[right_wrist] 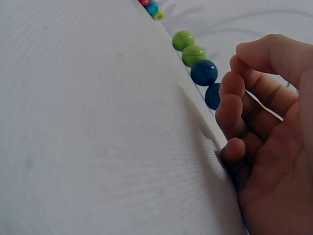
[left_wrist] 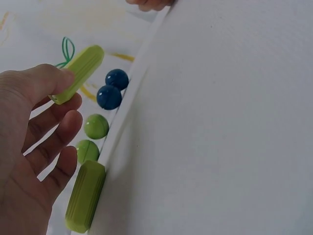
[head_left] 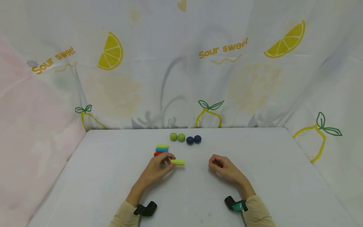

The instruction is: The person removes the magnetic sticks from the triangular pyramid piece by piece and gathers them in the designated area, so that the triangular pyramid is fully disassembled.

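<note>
My left hand (head_left: 158, 165) pinches one end of a yellow-green ridged stick (head_left: 177, 162) between thumb and index finger. In the left wrist view the stick (left_wrist: 80, 73) slants up, and the other fingers are loosely bent. Just beyond that hand lie a second yellow-green stick (head_left: 162, 146), a blue stick (head_left: 162, 150) and a red stick (head_left: 158, 154), side by side; the hand partly covers the red one. On the right, my right hand (head_left: 225, 168) rests at the table with loosely curled fingers and holds nothing, as the right wrist view of the hand (right_wrist: 264, 117) shows.
Two green balls (head_left: 177, 136) and two dark blue balls (head_left: 194, 139) sit in a row near the back edge of the white table (head_left: 283, 176). A printed cloth (head_left: 158, 63) hangs behind it. Each wrist carries a black device (head_left: 146, 209).
</note>
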Demonstrator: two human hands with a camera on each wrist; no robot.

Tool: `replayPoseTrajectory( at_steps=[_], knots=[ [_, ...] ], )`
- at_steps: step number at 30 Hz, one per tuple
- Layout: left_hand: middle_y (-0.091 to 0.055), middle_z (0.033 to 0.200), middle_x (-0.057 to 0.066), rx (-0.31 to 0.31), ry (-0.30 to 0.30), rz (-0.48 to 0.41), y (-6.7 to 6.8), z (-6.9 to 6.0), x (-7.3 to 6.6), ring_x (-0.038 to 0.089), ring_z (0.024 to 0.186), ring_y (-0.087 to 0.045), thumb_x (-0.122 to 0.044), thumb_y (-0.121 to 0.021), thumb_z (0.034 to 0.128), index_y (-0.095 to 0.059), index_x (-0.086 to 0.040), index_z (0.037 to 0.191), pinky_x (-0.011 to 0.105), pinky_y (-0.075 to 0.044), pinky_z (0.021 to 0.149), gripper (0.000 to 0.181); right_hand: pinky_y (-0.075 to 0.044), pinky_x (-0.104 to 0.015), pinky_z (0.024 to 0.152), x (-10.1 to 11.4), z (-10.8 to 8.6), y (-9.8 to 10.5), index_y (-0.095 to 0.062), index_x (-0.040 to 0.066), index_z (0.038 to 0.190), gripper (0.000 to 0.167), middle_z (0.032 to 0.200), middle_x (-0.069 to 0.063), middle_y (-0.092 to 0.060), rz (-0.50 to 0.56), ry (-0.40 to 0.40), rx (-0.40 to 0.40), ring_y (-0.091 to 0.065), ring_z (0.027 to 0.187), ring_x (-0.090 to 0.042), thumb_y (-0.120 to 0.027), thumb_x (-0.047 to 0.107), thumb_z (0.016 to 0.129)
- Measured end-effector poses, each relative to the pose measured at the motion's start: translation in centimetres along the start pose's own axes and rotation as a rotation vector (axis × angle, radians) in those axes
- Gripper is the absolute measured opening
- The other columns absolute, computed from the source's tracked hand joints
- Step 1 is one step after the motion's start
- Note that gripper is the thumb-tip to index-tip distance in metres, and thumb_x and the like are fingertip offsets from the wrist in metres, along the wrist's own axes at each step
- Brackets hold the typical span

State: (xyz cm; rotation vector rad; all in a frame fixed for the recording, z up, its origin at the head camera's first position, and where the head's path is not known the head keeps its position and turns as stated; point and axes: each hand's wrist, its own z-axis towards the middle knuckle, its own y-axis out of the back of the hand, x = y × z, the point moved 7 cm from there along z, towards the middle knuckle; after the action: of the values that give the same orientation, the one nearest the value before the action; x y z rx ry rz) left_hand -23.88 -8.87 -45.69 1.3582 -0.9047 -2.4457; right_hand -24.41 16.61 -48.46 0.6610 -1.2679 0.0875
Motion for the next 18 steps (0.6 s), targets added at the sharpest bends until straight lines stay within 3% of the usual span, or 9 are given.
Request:
replayPoseTrajectory(
  at_steps=[11, 18],
  knots=[
    [-0.061, 0.086, -0.009, -0.007, -0.012, 0.046, 3.1, -1.2, 0.8, 0.006, 0.078, -0.055, -0.011, -0.074, 0.0811, -0.061, -0.017, 0.103, 0.025, -0.049, 0.07, 0.026, -0.042, -0.021, 0.062, -0.3, 0.0, 0.1, -0.061, 0.009, 0.092, 0.008, 0.081, -0.005, -0.058, -0.005, 0.013, -0.009, -0.046, 0.07, 0.0, -0.058, 0.016, 0.094],
    [-0.063, 0.091, -0.013, 0.142, 0.062, 0.049, 4.5, -2.1, 2.5, 0.002, 0.08, -0.057, -0.023, -0.071, 0.0843, -0.062, -0.025, 0.099, 0.024, -0.048, 0.073, 0.018, -0.042, -0.021, 0.063, -0.2, 0.0, 0.2, -0.061, 0.006, 0.092, 0.008, 0.082, -0.01, -0.059, 0.001, 0.024, -0.015, -0.047, 0.072, -0.001, -0.059, 0.014, 0.093]
  ],
)
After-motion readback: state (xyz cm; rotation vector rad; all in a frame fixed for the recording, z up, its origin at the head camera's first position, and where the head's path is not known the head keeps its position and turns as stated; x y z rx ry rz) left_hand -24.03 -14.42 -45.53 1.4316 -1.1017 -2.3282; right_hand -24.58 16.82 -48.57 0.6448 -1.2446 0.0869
